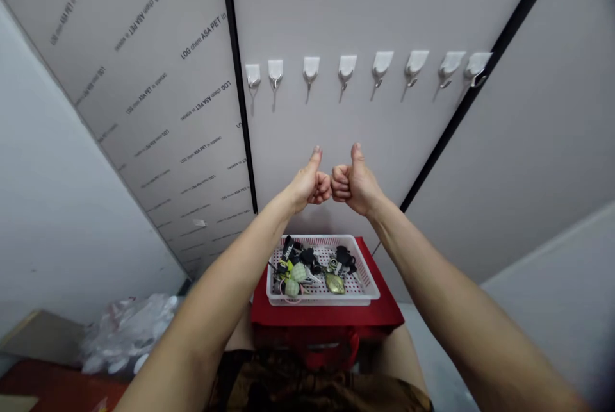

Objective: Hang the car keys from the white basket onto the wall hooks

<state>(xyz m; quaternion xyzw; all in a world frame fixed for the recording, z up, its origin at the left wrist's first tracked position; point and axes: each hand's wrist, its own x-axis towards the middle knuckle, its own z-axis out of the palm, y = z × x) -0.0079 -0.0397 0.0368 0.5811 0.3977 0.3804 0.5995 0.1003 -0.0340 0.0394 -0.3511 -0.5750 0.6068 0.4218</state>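
Note:
My left hand (311,181) is closed in a fist with its thumb pointing up, and nothing shows in it. My right hand (354,182) makes the same thumb-up fist, its knuckles touching or almost touching those of the left. Both are held in the air above a white plastic basket (327,301). Inside it lie several keys (342,258) with black heads, a green checked soft keychain (298,272), a gold oval keychain (335,283) and a black strap (287,247). Several white adhesive hooks (347,67) run in a row along the panel beyond my hands.
Under the basket is a red box (327,317), close in front of my legs. A printed panel (187,104) stands to the left, with dark strips (236,59) between panels. Clear plastic bags (127,329) lie on the lower left beside a cardboard piece (45,335).

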